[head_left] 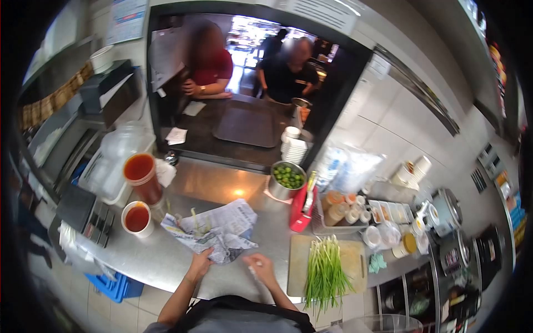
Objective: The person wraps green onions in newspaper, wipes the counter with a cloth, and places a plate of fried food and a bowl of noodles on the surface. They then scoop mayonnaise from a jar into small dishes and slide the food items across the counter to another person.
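Note:
Crumpled newspaper [230, 225] lies on the steel counter [183, 277], with pale green scraps on its upper left part. My left hand [201, 263] is closed on the paper's lower edge. To the right of the paper, my right hand [260, 268] is raised over the counter, its fingers curled and blurred; whether something small is in them is unclear. A bunch of green onions [327, 269] rests on a cutting board [297, 272] at the right, apart from both hands.
Two containers of red sauce [145, 177] [137, 218] stand at the left. Behind the paper are a pot of green fruit [287, 176] and a red holder [301, 213]. Two people [211, 61] [288, 72] are beyond the pass window, near a dark tray [246, 124].

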The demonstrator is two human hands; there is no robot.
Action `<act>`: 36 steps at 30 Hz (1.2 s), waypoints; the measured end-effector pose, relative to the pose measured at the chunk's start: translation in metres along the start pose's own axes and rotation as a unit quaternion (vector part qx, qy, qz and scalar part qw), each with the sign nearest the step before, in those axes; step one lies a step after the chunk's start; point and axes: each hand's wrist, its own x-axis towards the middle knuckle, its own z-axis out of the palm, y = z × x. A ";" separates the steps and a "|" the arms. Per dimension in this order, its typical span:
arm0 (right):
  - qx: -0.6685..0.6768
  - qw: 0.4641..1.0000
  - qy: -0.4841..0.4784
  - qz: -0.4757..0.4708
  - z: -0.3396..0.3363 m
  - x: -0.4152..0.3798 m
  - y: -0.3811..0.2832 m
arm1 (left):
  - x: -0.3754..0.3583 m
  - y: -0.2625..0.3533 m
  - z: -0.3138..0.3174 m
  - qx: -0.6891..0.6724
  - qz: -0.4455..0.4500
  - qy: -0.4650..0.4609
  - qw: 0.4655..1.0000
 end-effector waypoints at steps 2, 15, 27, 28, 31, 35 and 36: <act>0.056 0.992 0.101 0.047 -0.014 -0.002 0.038 | -0.003 0.013 -0.007 -0.037 0.013 0.010 0.999; 0.348 0.924 0.092 0.130 -0.068 0.010 0.051 | -0.025 0.061 -0.022 -0.129 -0.082 -0.028 0.988; -0.165 0.895 0.222 -0.351 -0.047 0.259 -0.052 | -0.106 0.052 -0.083 -0.046 -0.244 0.080 0.965; -0.207 0.887 0.209 -0.356 -0.036 0.288 -0.053 | -0.110 0.041 -0.087 -0.026 -0.196 0.105 0.975; -0.281 0.877 0.140 -0.364 -0.002 0.364 -0.035 | -0.122 0.027 -0.106 -0.043 -0.198 0.120 0.972; -0.406 0.860 0.026 -0.308 0.042 0.419 0.030 | -0.141 0.015 -0.147 -0.154 -0.224 0.055 0.961; -0.367 0.876 0.059 -0.308 0.048 0.422 0.041 | -0.144 0.015 -0.149 -0.129 -0.242 0.104 0.956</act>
